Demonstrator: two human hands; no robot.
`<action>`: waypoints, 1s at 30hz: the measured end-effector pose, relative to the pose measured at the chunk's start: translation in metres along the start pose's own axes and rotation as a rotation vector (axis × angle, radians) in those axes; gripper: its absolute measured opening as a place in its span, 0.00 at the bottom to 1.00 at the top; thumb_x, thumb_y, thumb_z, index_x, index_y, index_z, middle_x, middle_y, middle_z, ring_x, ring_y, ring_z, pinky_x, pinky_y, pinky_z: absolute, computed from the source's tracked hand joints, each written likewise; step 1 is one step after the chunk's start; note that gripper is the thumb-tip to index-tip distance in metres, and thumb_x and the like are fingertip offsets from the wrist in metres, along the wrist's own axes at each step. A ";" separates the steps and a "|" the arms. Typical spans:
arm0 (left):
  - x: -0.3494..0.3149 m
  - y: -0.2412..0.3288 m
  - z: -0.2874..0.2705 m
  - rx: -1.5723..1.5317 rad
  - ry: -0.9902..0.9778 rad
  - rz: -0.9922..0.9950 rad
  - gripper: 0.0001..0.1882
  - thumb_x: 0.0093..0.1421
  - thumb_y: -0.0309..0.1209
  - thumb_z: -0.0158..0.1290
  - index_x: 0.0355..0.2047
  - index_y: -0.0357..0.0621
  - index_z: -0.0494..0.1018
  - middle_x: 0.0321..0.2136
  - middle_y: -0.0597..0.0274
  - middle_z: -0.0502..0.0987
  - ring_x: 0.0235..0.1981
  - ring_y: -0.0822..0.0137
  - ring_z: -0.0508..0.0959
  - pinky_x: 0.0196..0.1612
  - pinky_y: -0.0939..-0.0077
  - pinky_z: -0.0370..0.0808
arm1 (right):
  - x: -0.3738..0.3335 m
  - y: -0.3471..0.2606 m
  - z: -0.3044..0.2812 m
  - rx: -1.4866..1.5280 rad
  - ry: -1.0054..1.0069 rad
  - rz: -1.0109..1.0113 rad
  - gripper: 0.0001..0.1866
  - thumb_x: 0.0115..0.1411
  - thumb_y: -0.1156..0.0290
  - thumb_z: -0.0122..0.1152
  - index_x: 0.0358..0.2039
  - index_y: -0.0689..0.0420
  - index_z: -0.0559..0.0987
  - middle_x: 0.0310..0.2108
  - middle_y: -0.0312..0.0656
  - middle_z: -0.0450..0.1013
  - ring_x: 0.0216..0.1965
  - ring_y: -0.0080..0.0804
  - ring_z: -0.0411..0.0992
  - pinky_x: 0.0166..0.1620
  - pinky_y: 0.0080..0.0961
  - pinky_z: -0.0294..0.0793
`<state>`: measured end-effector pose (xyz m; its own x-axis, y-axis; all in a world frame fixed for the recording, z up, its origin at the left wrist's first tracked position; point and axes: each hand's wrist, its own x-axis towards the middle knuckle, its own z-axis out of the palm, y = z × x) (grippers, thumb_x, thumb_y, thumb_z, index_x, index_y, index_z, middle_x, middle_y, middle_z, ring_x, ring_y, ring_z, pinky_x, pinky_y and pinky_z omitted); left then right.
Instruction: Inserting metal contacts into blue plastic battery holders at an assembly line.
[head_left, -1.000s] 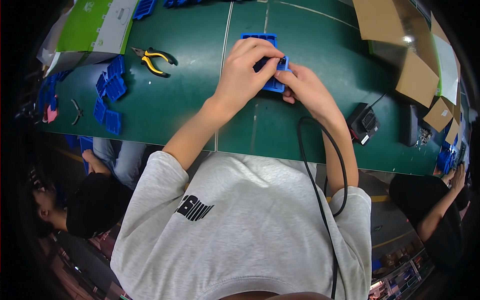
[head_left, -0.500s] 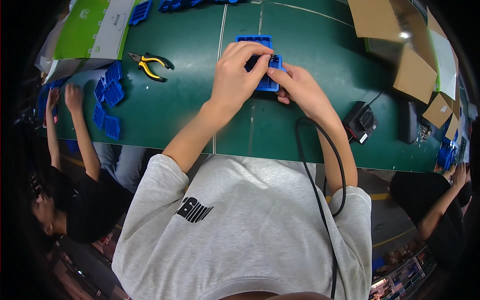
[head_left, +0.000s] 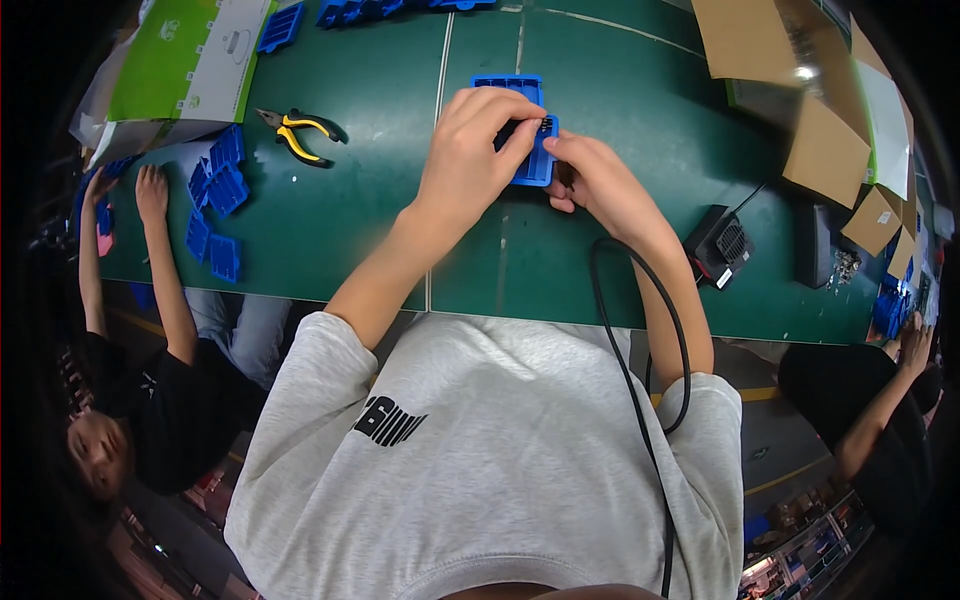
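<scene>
Over the bench in front of me, a blue plastic case with inner compartments (head_left: pixel 533 173) is held at its right side by my right hand (head_left: pixel 592 170), thumb along the wall. My left hand (head_left: pixel 476 142) reaches across the case from the left, thumb and forefinger pinched together at its upper right corner. Something small and dark shows at those fingertips, too small to name. Just beyond, a second blue case (head_left: pixel 508 80) lies on the bench, partly covered by my left hand.
Pliers with yellow-black handles (head_left: pixel 292 136) lie left on the green bench (head_left: pixel 380 180). Several blue cases (head_left: pixel 228 188) sit by a green-white box (head_left: pixel 200 75). To the right are a black device with a grille (head_left: pixel 722 245), a cable (head_left: pixel 640 260) and open cartons (head_left: pixel 825 150). People work at both sides.
The blue case has shifted slightly toward me and left, and my right hand has moved a little with it. My left hand keeps its pinch. The left co-worker's hands have moved apart.
</scene>
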<state>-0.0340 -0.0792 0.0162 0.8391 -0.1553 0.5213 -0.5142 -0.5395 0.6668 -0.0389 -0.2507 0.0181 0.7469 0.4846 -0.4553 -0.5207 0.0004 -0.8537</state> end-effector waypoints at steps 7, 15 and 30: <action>0.004 -0.006 -0.004 -0.113 -0.090 0.014 0.09 0.53 0.27 0.59 0.36 0.42 0.78 0.33 0.60 0.78 0.38 0.60 0.75 0.39 0.69 0.73 | -0.002 -0.003 0.000 -0.056 0.128 -0.091 0.16 0.64 0.62 0.44 0.43 0.61 0.72 0.24 0.31 0.65 0.23 0.17 0.61 0.26 0.15 0.61; 0.005 0.008 -0.008 -0.333 -0.163 -0.245 0.11 0.55 0.29 0.59 0.39 0.42 0.78 0.33 0.61 0.78 0.32 0.68 0.77 0.31 0.79 0.73 | -0.004 -0.002 0.007 -0.118 0.293 -0.380 0.15 0.65 0.63 0.47 0.38 0.64 0.73 0.24 0.31 0.67 0.27 0.14 0.61 0.29 0.16 0.62; 0.001 0.010 -0.004 -0.486 -0.132 -0.211 0.09 0.54 0.26 0.59 0.37 0.40 0.78 0.33 0.59 0.77 0.37 0.66 0.76 0.39 0.76 0.73 | -0.006 -0.001 0.006 -0.113 0.306 -0.417 0.13 0.63 0.65 0.50 0.36 0.64 0.75 0.27 0.32 0.69 0.30 0.16 0.64 0.33 0.17 0.66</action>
<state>-0.0386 -0.0810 0.0256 0.9320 -0.2045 0.2994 -0.3290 -0.1300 0.9353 -0.0454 -0.2483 0.0230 0.9764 0.1861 -0.1098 -0.1186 0.0366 -0.9923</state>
